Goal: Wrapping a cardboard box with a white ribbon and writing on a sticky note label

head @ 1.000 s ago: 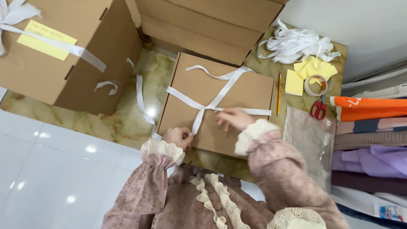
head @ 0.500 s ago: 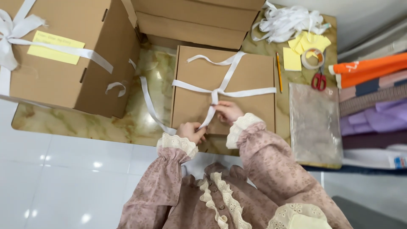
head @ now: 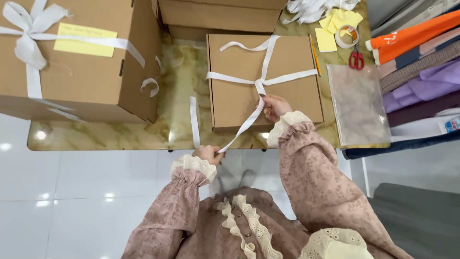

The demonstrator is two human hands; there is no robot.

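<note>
Head view: the left hand point(head: 209, 154), which has pulled back off the flat cardboard box point(head: 239, 96) past the desk point(head: 96, 136) edge, pinches the white ribbon point(head: 242, 128) taut, while the right hand point(head: 274, 106) grips it closed below the crossing atop the box, so the tie is tightening

Boxes and tying things on the table

A flat box point(head: 266, 79) sits at the table's point(head: 177, 81) front edge, ribbon point(head: 261, 86) crossed on it; a bigger box point(head: 76, 62) stands left, another point(head: 220, 17) behind; tape roll point(head: 346, 36), scissors point(head: 356, 58) and a pouch point(head: 359, 105) lie right.
</note>
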